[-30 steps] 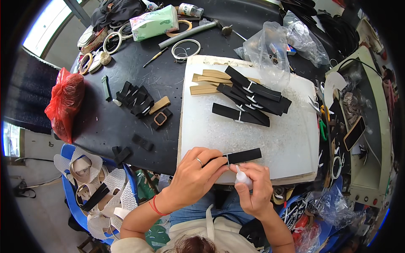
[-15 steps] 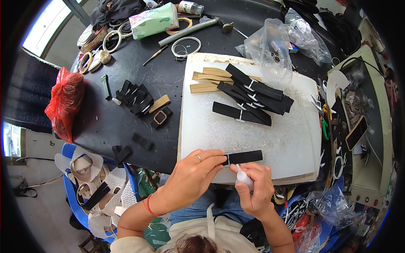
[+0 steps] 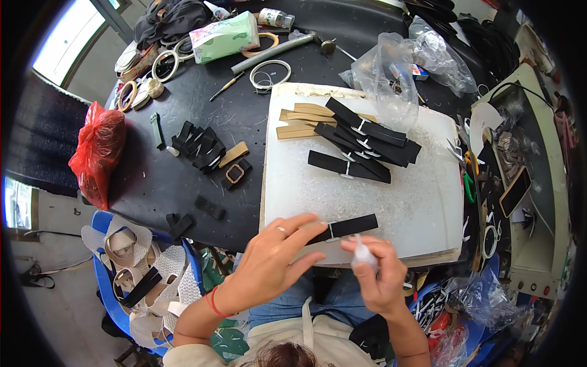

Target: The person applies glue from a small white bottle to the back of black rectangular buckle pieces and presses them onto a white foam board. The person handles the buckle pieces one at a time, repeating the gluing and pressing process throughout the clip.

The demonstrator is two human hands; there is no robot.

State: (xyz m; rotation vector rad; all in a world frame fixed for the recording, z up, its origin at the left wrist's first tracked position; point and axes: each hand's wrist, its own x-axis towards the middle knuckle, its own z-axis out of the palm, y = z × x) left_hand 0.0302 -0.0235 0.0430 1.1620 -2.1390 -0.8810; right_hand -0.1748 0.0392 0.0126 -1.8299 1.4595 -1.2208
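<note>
A black strap (image 3: 357, 226) with a thin pale loop around it lies at the near edge of the white board (image 3: 293, 196). Above its left end is my left hand (image 3: 266, 257), fingers spread and stretched out, gripping nothing; whether the fingertips touch the strap I cannot tell. Just to the right, my right hand (image 3: 384, 281) is closed round a small white squeeze bottle (image 3: 365, 254) with a narrow nozzle, held upright beside the strap's near edge. Farther up the board, a pile of black straps (image 3: 379, 137) with pale loops overlaps several tan straps (image 3: 296, 131).
Left of the board sit black strap pieces (image 3: 202, 145) and a square metal buckle (image 3: 235, 174). A red plastic bag (image 3: 98, 153) stands at the table's left edge. A hammer (image 3: 275, 54) lies at the back. Scissors (image 3: 469, 183) and a phone (image 3: 515, 190) are at the right.
My left fingers have lifted and spread off the strap, uncovering its loop. My right hand has drawn the bottle slightly right, away from the loop. The strap now sits at a slightly steeper angle.
</note>
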